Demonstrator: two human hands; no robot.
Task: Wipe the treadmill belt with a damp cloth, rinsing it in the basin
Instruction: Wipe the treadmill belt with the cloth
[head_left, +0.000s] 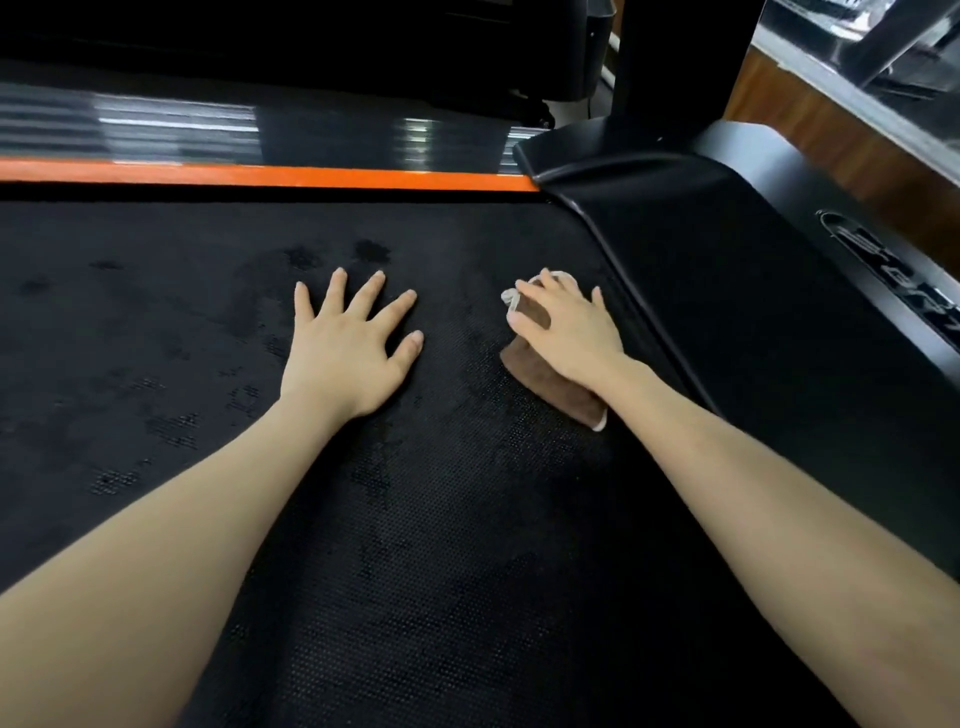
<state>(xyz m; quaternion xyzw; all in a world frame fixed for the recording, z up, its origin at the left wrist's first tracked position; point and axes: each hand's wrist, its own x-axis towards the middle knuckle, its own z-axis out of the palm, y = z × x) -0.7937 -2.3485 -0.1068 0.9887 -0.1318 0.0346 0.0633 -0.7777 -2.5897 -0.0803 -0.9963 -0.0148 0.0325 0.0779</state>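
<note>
The black textured treadmill belt (441, 519) fills most of the view, with darker damp patches on its left and middle. My left hand (348, 343) lies flat on the belt with its fingers spread, holding nothing. My right hand (569, 327) presses down on a folded brown cloth (545, 382) with a pale edge, close to the belt's right end by the motor cover. The fingers lie fairly straight over the cloth. The basin is not in view.
An orange strip (260, 174) and a glossy grey side rail (208, 124) run along the belt's far edge. The black motor cover (779, 312) and an upright post (675, 62) stand at the right. Wooden flooring (831, 140) shows beyond.
</note>
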